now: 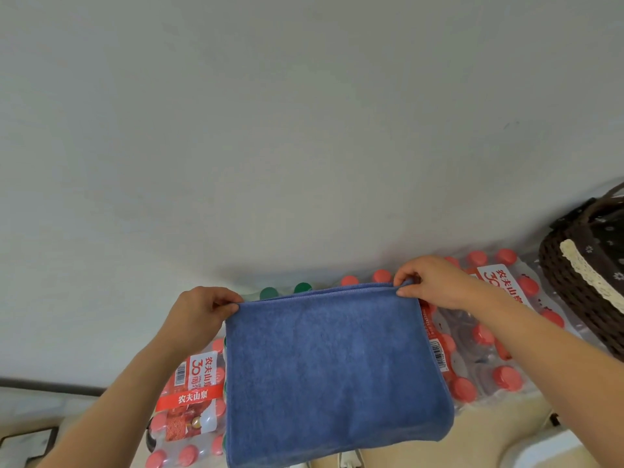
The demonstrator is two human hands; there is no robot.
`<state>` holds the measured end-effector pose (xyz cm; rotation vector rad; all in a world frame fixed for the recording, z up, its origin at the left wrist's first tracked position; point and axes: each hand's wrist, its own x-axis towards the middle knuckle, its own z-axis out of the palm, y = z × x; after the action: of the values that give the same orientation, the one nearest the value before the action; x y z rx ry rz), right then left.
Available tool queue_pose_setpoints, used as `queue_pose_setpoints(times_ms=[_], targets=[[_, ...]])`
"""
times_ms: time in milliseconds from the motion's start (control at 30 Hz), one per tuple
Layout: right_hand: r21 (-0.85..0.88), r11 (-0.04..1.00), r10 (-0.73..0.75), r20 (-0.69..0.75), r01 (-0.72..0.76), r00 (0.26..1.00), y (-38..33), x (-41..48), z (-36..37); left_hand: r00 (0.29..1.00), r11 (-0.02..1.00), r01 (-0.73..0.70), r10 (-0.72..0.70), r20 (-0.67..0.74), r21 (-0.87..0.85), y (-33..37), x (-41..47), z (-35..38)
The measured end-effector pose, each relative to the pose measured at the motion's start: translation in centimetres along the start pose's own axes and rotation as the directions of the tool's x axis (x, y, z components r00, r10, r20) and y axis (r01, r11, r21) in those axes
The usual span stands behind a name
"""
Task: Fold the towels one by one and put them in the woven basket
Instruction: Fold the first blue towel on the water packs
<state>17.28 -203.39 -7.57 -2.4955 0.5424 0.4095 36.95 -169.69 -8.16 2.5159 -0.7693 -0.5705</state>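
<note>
A blue towel (331, 369) lies folded in half over shrink-wrapped packs of water bottles, its doubled edges at the far side. My left hand (199, 310) pinches the far left corner. My right hand (429, 282) pinches the far right corner, where two layers meet. The dark brown woven basket (587, 295), with a floral fabric lining and cream lace trim, stands at the right edge of the view, partly cut off. What lies inside the basket is hidden.
Packs of red-capped water bottles (489, 359) form the work surface, and a pack at left carries a red label (192, 396). Two green caps (287, 291) show behind the towel. A plain white wall (304, 130) fills the upper view. Beige floor shows below.
</note>
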Motion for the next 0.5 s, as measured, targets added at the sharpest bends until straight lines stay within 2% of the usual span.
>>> queue_pose_setpoints(times_ms=[67, 233, 333, 500], targets=[[0.030, 0.999, 0.013, -0.028, -0.012, 1.000, -0.1, -0.2, 0.0, 1.000, 1.000, -0.003, 0.003, -0.010, -0.004, 0.1, -0.1, 0.0], [0.285, 0.957, 0.107, -0.156, -0.059, 0.982, -0.4, -0.2, 1.4, 1.000, 1.000, -0.002, 0.002, 0.004, 0.006, 0.3, -0.6, -0.1], [0.324, 0.944, 0.127, -0.180, -0.063, 0.975, -0.7, -0.2, 1.8, 1.000, 1.000, -0.009, 0.009, -0.004, 0.017, 0.8, -1.1, -0.4], [0.308, 0.948, 0.128, -0.159, -0.073, 0.979, -1.2, -2.2, -2.1, 0.989, 0.997, -0.067, 0.071, -0.132, 0.040, 2.6, -2.7, -2.6]])
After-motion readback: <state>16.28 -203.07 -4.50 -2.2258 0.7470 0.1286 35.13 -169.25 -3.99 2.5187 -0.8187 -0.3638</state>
